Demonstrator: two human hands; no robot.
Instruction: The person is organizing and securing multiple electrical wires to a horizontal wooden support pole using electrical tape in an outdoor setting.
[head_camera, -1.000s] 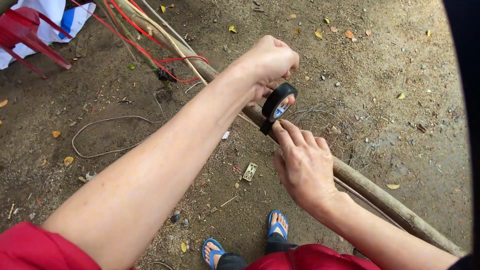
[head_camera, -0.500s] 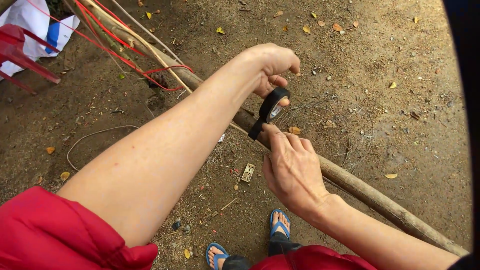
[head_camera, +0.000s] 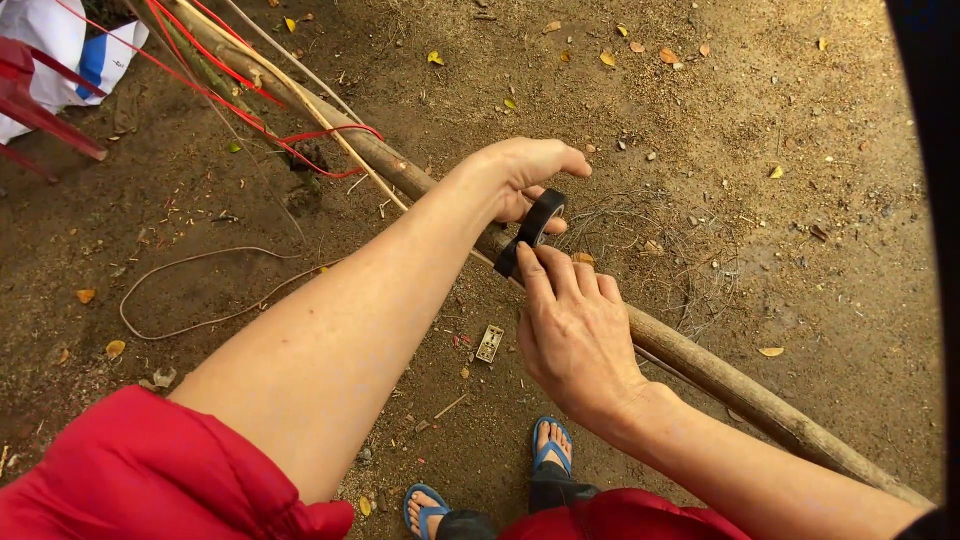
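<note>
My left hand (head_camera: 525, 175) holds a black roll of tape (head_camera: 541, 216) just above a long wooden pole (head_camera: 720, 375) that runs diagonally across the dirt ground. A short black strip of tape runs from the roll down to the pole. My right hand (head_camera: 575, 325) presses its fingertips on that strip and rests over the pole. Thin red wire (head_camera: 250, 115) and a pale cord run along the pole's far end at upper left.
Dirt ground with scattered dry leaves. A loose loop of pale wire (head_camera: 190, 295) lies at left. A small flat rectangular part (head_camera: 490, 343) lies near my feet in blue sandals (head_camera: 550, 445). A red chair leg (head_camera: 50, 120) and white cloth sit at top left.
My left hand has brought the tape roll lower and closer to the pole. My right hand's fingers have moved onto the tape strip at the pole.
</note>
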